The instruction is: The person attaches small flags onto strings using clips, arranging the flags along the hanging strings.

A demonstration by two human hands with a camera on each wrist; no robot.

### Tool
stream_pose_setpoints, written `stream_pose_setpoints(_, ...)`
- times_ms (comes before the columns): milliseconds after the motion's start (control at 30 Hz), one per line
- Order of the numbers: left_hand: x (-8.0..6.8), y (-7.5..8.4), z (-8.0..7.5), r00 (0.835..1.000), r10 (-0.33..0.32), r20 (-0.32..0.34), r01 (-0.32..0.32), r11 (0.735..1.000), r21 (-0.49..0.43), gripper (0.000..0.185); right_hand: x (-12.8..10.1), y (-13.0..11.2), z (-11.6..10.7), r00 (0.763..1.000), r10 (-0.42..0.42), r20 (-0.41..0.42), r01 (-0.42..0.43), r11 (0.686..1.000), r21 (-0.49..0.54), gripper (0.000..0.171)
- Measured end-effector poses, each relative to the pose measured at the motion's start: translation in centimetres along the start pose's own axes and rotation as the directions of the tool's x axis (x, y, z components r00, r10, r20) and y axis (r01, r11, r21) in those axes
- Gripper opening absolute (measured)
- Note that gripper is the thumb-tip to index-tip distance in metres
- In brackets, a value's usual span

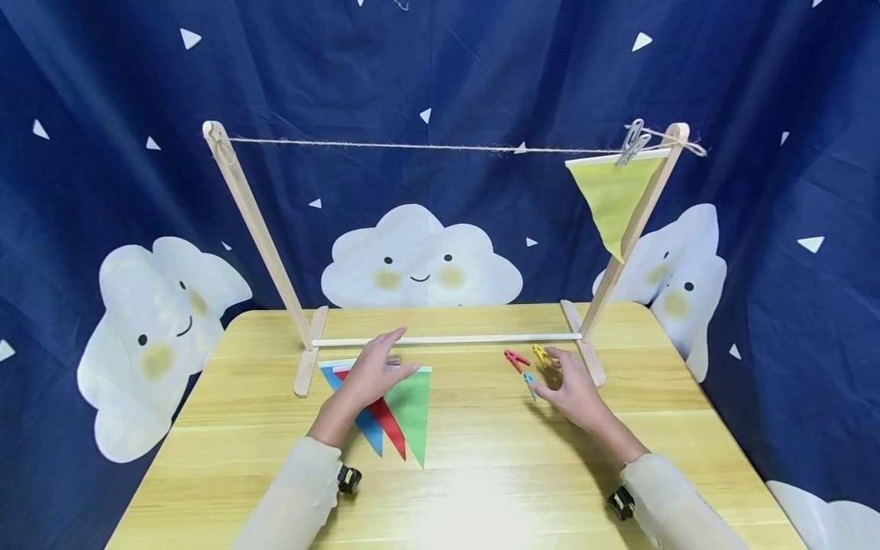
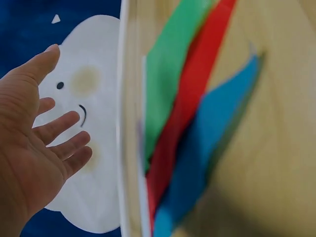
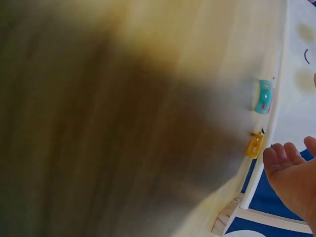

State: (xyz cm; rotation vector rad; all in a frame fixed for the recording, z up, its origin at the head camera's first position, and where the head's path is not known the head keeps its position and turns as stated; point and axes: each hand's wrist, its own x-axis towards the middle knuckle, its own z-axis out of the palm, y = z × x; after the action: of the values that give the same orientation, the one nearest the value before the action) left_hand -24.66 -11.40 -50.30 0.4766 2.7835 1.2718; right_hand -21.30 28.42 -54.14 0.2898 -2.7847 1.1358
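In the head view my left hand (image 1: 371, 376) hovers over a fanned stack of pennants: blue (image 1: 374, 435), red (image 1: 389, 422) and green (image 1: 416, 409). Its fingers are spread and nothing is between them; the left wrist view shows the same bare palm (image 2: 34, 143). My right hand (image 1: 574, 391) is beside three small clothespins, red (image 1: 516, 359), yellow (image 1: 540, 354) and light blue (image 1: 528, 382). Its thumb comes close to the light blue one; contact is unclear. The right wrist view shows the relaxed fingers (image 3: 284, 155) apart from the yellow clothespin (image 3: 255, 145).
A twine line (image 1: 426, 146) spans two wooden posts, the left post (image 1: 257, 229) and the right post (image 1: 642, 214). From its right end hangs a yellow pennant (image 1: 612, 191), held by grey clothespins (image 1: 631, 143). A pale crossbar (image 1: 467, 338) joins the feet on the wooden table (image 1: 481, 443).
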Motion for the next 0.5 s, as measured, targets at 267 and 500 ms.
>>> stream_pose_setpoints(267, -0.3, -2.3, 0.5, 0.999, -0.042, 0.008, 0.041, 0.99, 0.134, 0.073, -0.3, 0.3, 0.8, 0.998, 0.04, 0.056, -0.042, 0.998, 0.036, 0.077)
stream_pose_setpoints(500, -0.3, -3.3, 0.9, 0.998, -0.055, -0.017, 0.057, 0.972, 0.229, 0.069, -0.4, 0.5, 1.1, 0.996, 0.041, 0.082, -0.043, 0.999, 0.015, 0.073)
